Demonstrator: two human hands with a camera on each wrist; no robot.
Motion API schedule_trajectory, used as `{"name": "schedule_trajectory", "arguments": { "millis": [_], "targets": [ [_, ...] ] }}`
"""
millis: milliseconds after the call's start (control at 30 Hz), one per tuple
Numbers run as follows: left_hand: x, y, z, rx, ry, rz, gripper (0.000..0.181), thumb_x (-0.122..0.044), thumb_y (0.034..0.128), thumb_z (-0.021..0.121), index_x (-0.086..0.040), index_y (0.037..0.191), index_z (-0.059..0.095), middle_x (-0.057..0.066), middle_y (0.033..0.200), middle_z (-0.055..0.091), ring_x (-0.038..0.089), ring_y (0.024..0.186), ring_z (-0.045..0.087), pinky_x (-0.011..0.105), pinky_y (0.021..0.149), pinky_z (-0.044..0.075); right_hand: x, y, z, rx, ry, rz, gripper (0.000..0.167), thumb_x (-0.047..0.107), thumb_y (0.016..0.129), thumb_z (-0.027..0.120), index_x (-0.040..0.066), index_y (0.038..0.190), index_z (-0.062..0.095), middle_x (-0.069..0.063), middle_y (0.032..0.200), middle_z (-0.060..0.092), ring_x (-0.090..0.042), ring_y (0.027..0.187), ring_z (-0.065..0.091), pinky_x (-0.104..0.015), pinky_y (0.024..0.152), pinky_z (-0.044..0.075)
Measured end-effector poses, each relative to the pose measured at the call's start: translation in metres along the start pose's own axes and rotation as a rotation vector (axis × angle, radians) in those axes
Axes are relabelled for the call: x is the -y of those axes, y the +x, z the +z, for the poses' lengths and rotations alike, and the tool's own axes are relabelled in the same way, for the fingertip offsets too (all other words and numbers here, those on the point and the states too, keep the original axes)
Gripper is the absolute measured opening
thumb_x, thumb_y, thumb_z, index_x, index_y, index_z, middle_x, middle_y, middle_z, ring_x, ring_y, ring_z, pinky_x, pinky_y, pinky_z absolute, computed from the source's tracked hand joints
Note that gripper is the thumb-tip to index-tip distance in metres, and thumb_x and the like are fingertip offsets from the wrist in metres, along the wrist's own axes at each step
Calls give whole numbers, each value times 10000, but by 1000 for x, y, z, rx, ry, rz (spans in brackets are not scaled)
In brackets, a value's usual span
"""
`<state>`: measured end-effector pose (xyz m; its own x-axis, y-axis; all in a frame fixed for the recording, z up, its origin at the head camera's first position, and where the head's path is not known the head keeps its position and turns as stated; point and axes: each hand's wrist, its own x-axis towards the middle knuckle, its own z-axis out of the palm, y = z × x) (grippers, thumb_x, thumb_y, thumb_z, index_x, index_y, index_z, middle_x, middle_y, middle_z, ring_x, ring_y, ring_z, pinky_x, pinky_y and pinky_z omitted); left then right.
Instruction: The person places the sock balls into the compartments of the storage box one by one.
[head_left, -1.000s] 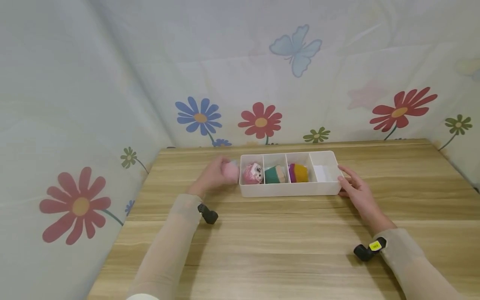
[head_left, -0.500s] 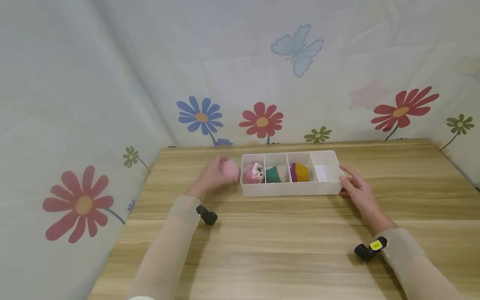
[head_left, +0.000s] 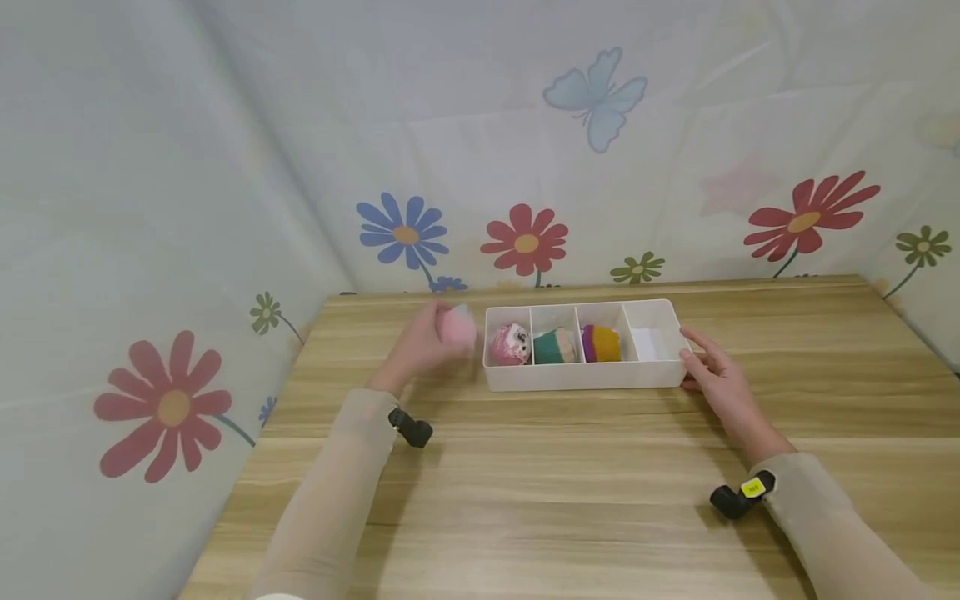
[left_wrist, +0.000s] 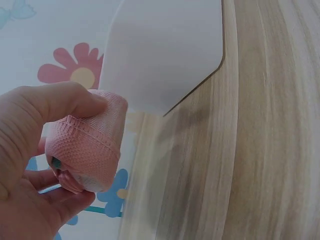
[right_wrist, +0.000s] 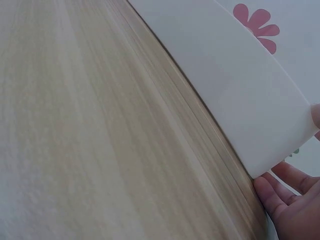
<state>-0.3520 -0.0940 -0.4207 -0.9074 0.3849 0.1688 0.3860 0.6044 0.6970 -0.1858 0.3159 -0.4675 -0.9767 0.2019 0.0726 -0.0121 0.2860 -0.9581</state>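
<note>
My left hand (head_left: 417, 346) pinches a rolled pink knit sock (left_wrist: 90, 145) between thumb and fingers, just off the left end of a long white divided box (head_left: 585, 377). Thumb on top and fingers beneath show in the left wrist view. My right hand (head_left: 723, 392) grips the box's right end, fingers at its bottom corner in the right wrist view. Inside, from the left, sit a pink-and-white rolled sock (head_left: 512, 344), a green-and-beige one (head_left: 553, 346) and a purple-and-yellow one (head_left: 602, 342), each in its own compartment. The rightmost compartment (head_left: 655, 337) shows only its white bottom.
The box stands on a wood-grain table (head_left: 562, 483), near its back edge. Behind and to the left hangs a pale cloth (head_left: 450, 108) printed with flowers and a butterfly.
My left hand has lifted the pink sock slightly up and away from the box's left end. The right hand stays at the box's right end. The view has shifted slightly.
</note>
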Motion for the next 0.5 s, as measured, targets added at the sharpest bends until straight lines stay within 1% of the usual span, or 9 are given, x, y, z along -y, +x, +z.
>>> {"name": "schedule_trajectory", "arguments": {
  "millis": [133, 200, 267, 367, 500],
  "targets": [
    [-4, 1, -2, -29, -17, 6, 720, -277, 654, 824, -79, 1241, 457, 99, 1192, 511, 248, 1017, 518, 429, 843, 464, 0, 0, -1, -3, -1, -12, 562, 385, 964, 447, 142, 1452, 311, -152, 1144, 491, -41, 886, 539, -189, 738, 500],
    [-7, 1, -2, -42, -17, 16, 709, -292, 657, 821, -88, 1231, 457, 90, 1189, 509, 240, 1012, 519, 423, 835, 470, 0, 0, -1, -3, -1, -17, 561, 384, 965, 446, 139, 1451, 312, -152, 1141, 494, -41, 886, 539, -192, 737, 500],
    [-11, 1, -2, -48, -20, 31, 705, -294, 658, 820, -84, 1224, 457, 91, 1186, 509, 239, 1004, 521, 419, 822, 479, 0, 0, -2, -1, 0, -19, 564, 387, 965, 444, 138, 1452, 310, -183, 1160, 492, -43, 889, 536, -189, 737, 499],
    [-18, 1, -2, -52, -9, 70, 688, -280, 666, 811, -66, 1218, 460, 102, 1177, 517, 243, 994, 524, 414, 804, 487, 0, 0, -2, 7, 3, -22, 571, 390, 966, 440, 130, 1455, 299, -248, 1206, 469, -43, 900, 527, -180, 737, 495],
    [-26, 0, -2, -60, -2, 115, 677, -262, 670, 809, -59, 1215, 465, 102, 1170, 526, 241, 991, 525, 408, 794, 492, -1, 0, 0, 14, 15, -26, 573, 385, 968, 438, 125, 1457, 291, -284, 1230, 449, -32, 904, 522, -177, 741, 492]
  ]
}}
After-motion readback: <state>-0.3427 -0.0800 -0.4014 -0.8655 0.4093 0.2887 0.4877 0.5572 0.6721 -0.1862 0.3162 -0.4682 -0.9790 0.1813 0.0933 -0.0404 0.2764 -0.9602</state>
